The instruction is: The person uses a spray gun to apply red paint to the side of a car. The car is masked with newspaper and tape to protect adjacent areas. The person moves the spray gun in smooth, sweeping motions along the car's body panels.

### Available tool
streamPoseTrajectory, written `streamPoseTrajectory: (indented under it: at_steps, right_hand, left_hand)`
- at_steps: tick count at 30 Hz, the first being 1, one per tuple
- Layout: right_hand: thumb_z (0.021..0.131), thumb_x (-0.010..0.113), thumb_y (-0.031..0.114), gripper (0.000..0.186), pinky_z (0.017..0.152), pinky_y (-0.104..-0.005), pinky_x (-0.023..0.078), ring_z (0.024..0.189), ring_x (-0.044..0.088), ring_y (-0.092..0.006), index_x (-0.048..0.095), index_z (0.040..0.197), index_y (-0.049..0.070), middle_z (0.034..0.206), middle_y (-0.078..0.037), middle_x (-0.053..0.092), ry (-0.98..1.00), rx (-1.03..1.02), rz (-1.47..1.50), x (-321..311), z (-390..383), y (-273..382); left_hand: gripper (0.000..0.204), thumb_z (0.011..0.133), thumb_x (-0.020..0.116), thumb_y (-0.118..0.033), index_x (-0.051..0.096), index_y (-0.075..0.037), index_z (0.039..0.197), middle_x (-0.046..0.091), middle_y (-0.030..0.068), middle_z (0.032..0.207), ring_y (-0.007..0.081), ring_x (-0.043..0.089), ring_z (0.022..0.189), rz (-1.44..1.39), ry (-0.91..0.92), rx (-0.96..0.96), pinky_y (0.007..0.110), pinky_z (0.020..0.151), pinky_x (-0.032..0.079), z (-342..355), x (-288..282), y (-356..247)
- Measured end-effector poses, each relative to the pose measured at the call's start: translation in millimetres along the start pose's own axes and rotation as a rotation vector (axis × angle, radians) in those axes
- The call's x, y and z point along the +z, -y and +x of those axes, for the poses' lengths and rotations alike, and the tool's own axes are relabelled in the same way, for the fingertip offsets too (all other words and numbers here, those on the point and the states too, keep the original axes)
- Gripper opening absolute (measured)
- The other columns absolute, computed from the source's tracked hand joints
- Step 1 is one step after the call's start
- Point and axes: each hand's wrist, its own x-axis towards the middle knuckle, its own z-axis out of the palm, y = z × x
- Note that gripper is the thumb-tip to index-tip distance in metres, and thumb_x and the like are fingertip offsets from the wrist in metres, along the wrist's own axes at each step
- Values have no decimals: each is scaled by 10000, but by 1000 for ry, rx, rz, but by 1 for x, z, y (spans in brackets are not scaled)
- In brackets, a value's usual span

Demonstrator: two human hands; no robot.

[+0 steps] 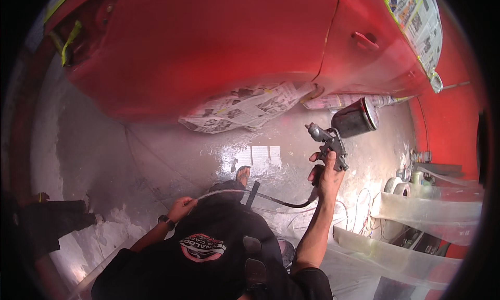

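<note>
My right hand (328, 181) is wrapped round the handle of a metal spray gun (332, 139), held out at the right, nozzle pointing up and left. A dark paint cup (352, 119) with a reddish rim is fixed to the gun and tilts right. From the handle an air hose (245, 192) sags across my front to my left hand (180, 208), whose fingers are closed round it. Past the gun stands a red car body (208, 45), its lower side masked with newspaper (245, 110). The gun is apart from the panel, and spray haze blurs the view.
Newspaper edged with yellow tape (416, 26) covers a car window at upper right. Wet concrete floor (208, 154) lies below the car. Another person's legs (67, 216) show at far left. Tyres (398, 186), loose hoses and plastic sheeting (416, 211) are at right.
</note>
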Motion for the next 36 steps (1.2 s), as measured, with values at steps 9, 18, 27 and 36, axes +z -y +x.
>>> streamPoseTrajectory:
  at_steps: [9,18,27,36]
  right_hand:
    - [977,520,545,522,330,-243,334,393,520,-129,572,1050,31,751,-68,643,-347,69,20,-53,67,-17]
    - [967,607,431,464,395,-238,395,436,533,-115,604,1098,-15,781,-77,650,11,62,152,-38,33,14]
    - [960,576,517,502,355,-233,339,410,526,-113,584,1065,26,753,-74,638,-250,61,51,-75,97,18]
    - [977,610,385,406,408,-235,391,446,532,-105,590,1087,-5,793,-59,646,-56,17,196,-59,85,44]
  left_hand:
    - [306,980,622,-328,674,-60,841,530,-82,650,16,439,567,-24,42,-7,209,513,347,34,23,-29]
    - [318,976,630,-337,674,-52,842,584,-68,715,19,490,659,22,25,-1,215,591,397,59,37,-48]
    - [306,976,634,-335,683,-41,905,619,-61,776,21,521,699,-34,69,-51,221,641,440,80,70,-89]
    - [323,967,643,-356,680,-49,874,568,-87,725,9,466,651,-81,76,-33,207,572,376,103,96,-81]
